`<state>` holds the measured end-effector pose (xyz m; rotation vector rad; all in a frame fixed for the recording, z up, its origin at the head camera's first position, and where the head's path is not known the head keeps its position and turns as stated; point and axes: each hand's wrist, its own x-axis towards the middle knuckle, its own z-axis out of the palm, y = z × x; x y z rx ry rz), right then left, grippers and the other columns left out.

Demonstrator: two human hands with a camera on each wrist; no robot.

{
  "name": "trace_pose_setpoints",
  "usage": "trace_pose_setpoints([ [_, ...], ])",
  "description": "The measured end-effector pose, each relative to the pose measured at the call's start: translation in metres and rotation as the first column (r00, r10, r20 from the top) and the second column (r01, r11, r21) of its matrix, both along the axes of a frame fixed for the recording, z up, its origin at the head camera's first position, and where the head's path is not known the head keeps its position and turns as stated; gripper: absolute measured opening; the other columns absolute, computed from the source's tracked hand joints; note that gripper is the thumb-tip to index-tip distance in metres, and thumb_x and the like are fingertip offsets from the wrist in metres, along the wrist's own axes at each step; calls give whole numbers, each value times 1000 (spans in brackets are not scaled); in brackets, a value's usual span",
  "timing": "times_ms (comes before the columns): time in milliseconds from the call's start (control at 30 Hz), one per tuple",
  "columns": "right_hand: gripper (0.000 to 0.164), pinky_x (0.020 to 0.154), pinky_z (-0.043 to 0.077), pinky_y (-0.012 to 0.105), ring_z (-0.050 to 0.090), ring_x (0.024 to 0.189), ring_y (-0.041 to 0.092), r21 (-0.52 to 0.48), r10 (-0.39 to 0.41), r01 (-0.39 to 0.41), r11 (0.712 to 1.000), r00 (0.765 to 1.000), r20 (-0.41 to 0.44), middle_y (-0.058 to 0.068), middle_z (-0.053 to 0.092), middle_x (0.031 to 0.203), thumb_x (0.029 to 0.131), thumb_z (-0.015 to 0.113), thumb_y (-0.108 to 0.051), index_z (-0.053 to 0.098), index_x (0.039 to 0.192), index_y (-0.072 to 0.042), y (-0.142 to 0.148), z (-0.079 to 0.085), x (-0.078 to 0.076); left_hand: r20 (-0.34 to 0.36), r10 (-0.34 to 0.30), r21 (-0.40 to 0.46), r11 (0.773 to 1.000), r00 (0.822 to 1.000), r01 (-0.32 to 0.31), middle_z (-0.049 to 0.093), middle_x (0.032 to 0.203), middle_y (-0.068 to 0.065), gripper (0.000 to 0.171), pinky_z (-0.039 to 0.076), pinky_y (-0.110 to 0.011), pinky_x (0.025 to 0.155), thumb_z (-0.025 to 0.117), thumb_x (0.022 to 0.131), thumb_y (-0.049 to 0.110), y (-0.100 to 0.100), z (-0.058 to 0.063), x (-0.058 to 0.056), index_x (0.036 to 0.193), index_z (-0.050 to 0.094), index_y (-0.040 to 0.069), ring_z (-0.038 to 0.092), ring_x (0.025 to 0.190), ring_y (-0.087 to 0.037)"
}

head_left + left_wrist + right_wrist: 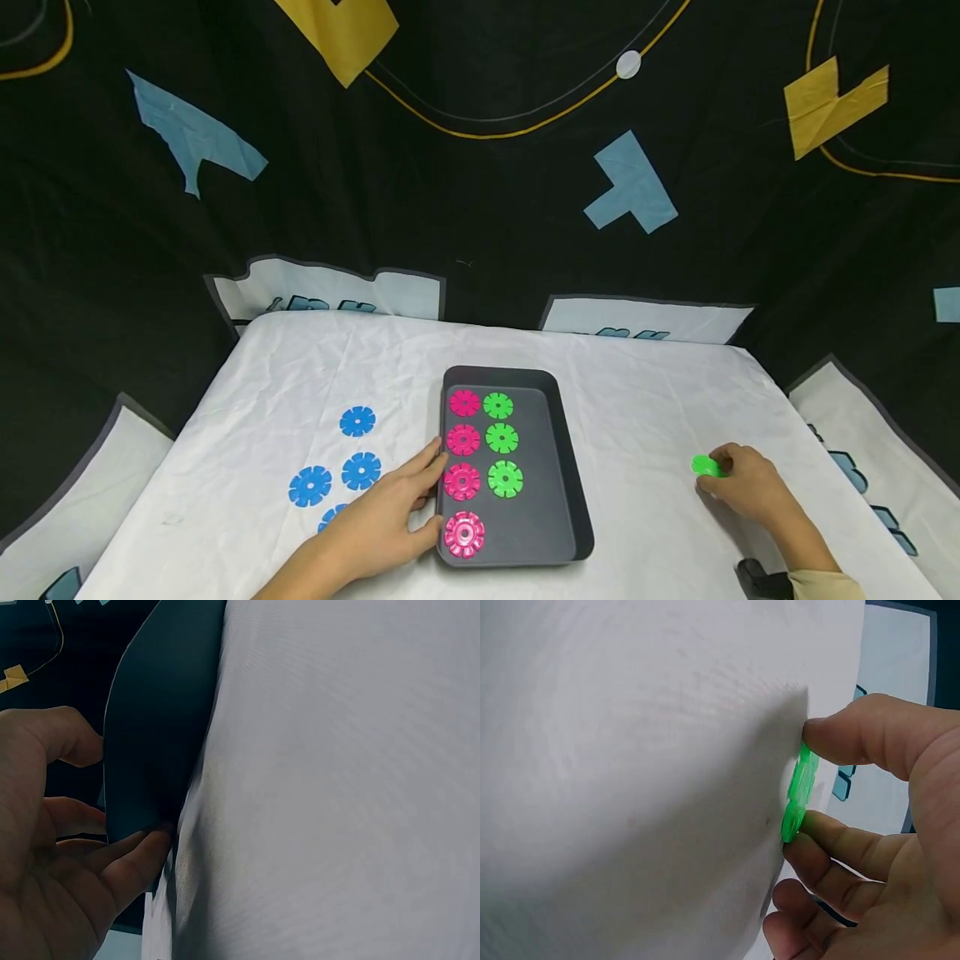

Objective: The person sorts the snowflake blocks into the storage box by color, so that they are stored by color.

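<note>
My left hand point(390, 517) grips the left rim of a dark grey baking tray point(551, 533), with its fingers about the side wall point(161, 720) in the left wrist view. Inside the tray stand a column of several pink notched discs point(462, 482) and, beside it, three green notched discs point(506, 479). Out to the right, my right hand point(750, 487) pinches another green notched disc point(800, 793) by its edges between thumb and fingers, close to the cloth. Several blue notched discs point(310, 486) lie left of the tray, one partly hidden behind my left hand.
A white cloth point(630, 425) covers the table. Behind it hangs a black curtain point(480, 225) with yellow and blue shapes. A small black object point(761, 579) shows near my right wrist at the lower edge.
</note>
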<state>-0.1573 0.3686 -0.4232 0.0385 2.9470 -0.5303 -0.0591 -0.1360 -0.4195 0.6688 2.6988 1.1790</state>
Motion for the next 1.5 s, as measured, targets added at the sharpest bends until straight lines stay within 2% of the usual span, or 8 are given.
trace_pose_setpoints([
  [167, 55, 70, 52, 44, 57, 81, 26, -5, -11, 11, 1000, 1000, 19, 14, 61, 92, 77, 76, -29, 56, 108, 12, -3, 2, 0, 3, 0, 5, 1000, 1000, 0, 13, 161, -9, 73, 48, -28, 96, 64, 90, 24, 0, 1, 0, 150, 32, -1, 55, 120, -14],
  [400, 53, 67, 50, 41, 54, 77, 23, 23, -3, 2, 1000, 1000, 12, 9, 60, 87, 73, 77, -33, 59, 101, 8, -17, 5, 2, 14, 9, -3, 1000, 1000, -9, 14, 161, -8, 72, 47, -28, 96, 64, 90, 25, 1, 2, 1, 150, 33, -1, 56, 119, -13],
  [600, 46, 64, 48, 35, 55, 77, 21, 17, 73, -72, 997, 995, -73, 9, 61, 91, 69, 76, -26, 61, 100, 4, -37, 13, 4, 13, 14, -9, 1000, 1000, -13, 14, 162, -8, 72, 47, -27, 96, 64, 90, 25, 1, 2, 1, 150, 32, 0, 56, 119, -12],
  [733, 43, 66, 48, 36, 56, 79, 21, 1, 151, -152, 988, 976, -155, 8, 62, 91, 68, 77, -24, 63, 98, 2, -56, 23, 7, 11, 16, -11, 1000, 1000, -16, 14, 162, -8, 72, 47, -27, 96, 64, 90, 25, 0, 1, 1, 150, 32, -1, 56, 119, -12],
  [900, 40, 68, 48, 37, 57, 81, 21, 23, 246, -248, 968, 936, -252, 4, 60, 89, 66, 80, -22, 65, 97, -2, -84, 36, 11, 11, 17, -14, 1000, 1000, -17, 14, 162, -7, 73, 47, -27, 96, 64, 90, 25, 0, 0, 1, 150, 32, 0, 56, 119, -11],
  [1133, 38, 69, 48, 35, 57, 85, 20, 93, 378, -367, 926, 876, -301, -2, 58, 89, 65, 80, -24, 64, 95, -9, -124, 50, 20, 17, 16, -17, 1000, 1000, -16, 13, 162, -8, 73, 47, -27, 95, 64, 90, 25, 0, 0, 1, 150, 33, 0, 55, 119, -12],
  [1333, 39, 70, 50, 31, 54, 82, 12, 162, 507, -482, 861, 791, -342, -8, 56, 87, 59, 78, -24, 63, 93, -13, -158, 59, 26, 13, 16, -26, 1000, 1000, -15, 14, 162, -8, 73, 47, -27, 95, 64, 90, 27, 1, 0, 0, 150, 33, 0, 55, 119, -12],
  [1500, 37, 71, 48, 28, 50, 82, 7, 221, 619, -579, 785, 713, -330, -11, 55, 88, 58, 76, -25, 64, 92, -15, -187, 65, 32, 8, 9, -36, 999, 1000, -9, 14, 161, -10, 72, 48, -26, 95, 63, 91, 28, 0, 0, 0, 150, 33, 0, 55, 119, -11],
])
